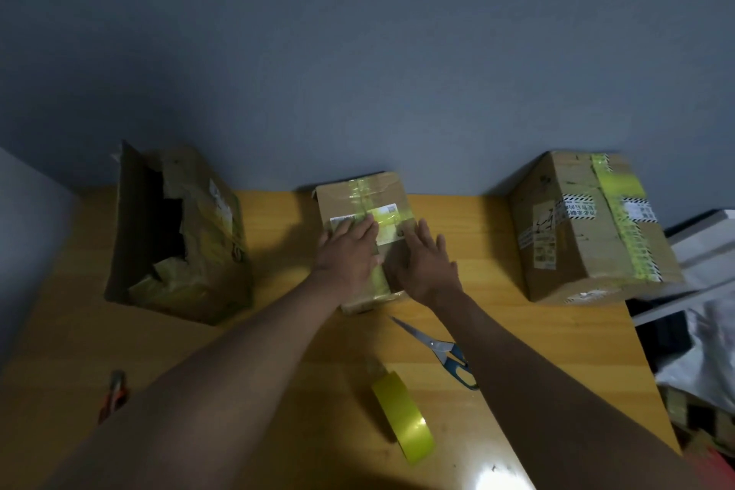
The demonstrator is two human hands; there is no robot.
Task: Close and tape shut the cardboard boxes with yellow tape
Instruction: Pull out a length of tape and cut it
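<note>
Head view: your left hand [350, 251] lies flat on top of the middle box [368, 239], fingers straight and close together, fingertips on the white label where the yellow tape strips cross. Your right hand [427, 259] is flat too, fingers straight and slightly spread, palm down on the right half of the same lid. Neither hand pinches or grips anything; both look to be pressing the tape down.

Middle box sits at the back of the wooden table [278, 330], against the grey wall. Its flaps are closed. One yellow strip runs front to back along the seam, and a second crosses it near the label. Sealing here looks finished or nearly so; probably just smoothing left.

Right of the middle box, well apart, stands the right box [588, 231], closed, with yellow tape over its top and down its front. Looks done.

Left of the middle box, well apart, the left box [175, 239] lies with a flap standing up and a dark opening showing. No sealing strip visible across that opening. Judgement: this one is left to close and tape.

Just in front of the middle box lie the scissors [437, 350], blades pointing toward it. Nearer you than the scissors, the yellow tape roll [403, 416] stands on edge, untouched. Far front-left of the middle box, a small red-handled tool [115, 394] lies at the table edge; can't tell what kind.

Roughly two of three boxes sealed.
</note>
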